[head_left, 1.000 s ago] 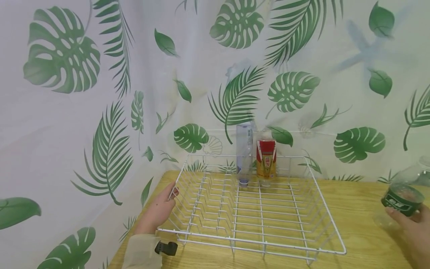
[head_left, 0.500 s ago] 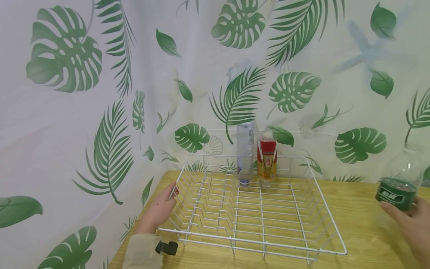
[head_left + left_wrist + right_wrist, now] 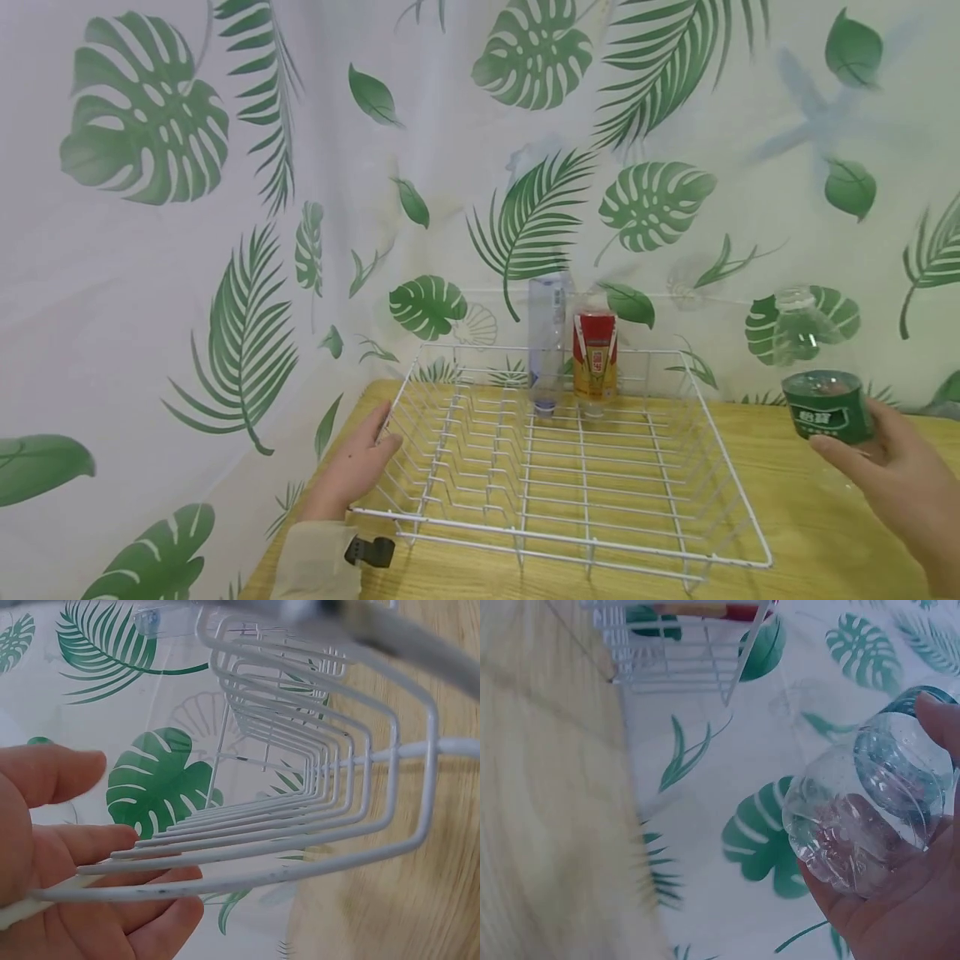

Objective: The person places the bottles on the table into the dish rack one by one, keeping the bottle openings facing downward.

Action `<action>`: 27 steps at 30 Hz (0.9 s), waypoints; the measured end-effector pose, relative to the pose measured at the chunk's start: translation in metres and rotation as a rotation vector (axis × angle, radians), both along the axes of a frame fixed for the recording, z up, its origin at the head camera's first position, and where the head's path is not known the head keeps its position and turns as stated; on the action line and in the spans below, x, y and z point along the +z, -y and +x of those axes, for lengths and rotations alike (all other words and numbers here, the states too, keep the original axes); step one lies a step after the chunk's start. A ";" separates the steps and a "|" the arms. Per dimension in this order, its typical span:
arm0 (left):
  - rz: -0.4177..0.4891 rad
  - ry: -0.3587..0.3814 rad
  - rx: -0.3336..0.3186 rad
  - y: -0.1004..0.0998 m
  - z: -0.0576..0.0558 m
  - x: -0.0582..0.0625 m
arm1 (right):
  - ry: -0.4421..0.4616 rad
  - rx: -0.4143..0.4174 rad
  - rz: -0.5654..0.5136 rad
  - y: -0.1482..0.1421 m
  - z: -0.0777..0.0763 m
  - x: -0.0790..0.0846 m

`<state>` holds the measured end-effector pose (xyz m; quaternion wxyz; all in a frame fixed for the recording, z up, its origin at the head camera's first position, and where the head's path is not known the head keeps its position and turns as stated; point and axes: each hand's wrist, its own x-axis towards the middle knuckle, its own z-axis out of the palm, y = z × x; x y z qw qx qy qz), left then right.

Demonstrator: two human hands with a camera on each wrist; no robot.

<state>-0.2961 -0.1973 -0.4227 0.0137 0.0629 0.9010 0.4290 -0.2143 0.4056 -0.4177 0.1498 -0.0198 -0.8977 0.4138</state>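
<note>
My right hand (image 3: pixel 903 483) grips a clear plastic bottle (image 3: pixel 827 408) with a green label around its middle, holding it above the table to the right of the rack. In the right wrist view the ribbed bottom of this bottle (image 3: pixel 832 832) faces the camera. My left hand (image 3: pixel 356 467) is at the left side of a white wire dish rack (image 3: pixel 570 539). Its fingers (image 3: pixel 161 900) lie against the rack's side wires, with the thumb lifted away from them. Two bottles stand at the back of the rack: a clear one (image 3: pixel 546 346) and one with a red and yellow label (image 3: pixel 595 358).
The rack stands on a wood-grain table (image 3: pixel 787 467). Behind and to the left hangs a pale leaf-print sheet (image 3: pixel 420 167). Something dark and partly cut off shows at the right edge of the head view.
My right hand has brought the green-labelled bottle leftward, closer to the rack. The thumb of my left hand has come away from the rack's side wire. Rack and standing bottles stay put.
</note>
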 end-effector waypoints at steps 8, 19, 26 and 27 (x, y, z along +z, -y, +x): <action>-0.086 -0.109 -0.003 0.000 0.008 0.015 | 0.006 0.048 0.186 0.035 0.019 0.033; -0.203 -0.301 -0.095 -0.037 0.038 0.049 | -0.092 0.129 0.281 0.079 0.040 0.051; -0.264 -0.464 -0.170 -0.066 0.058 0.062 | -0.140 0.161 0.433 0.111 0.053 0.058; -0.273 -0.503 -0.186 -0.070 0.060 0.063 | -0.154 0.164 0.459 0.115 0.054 0.059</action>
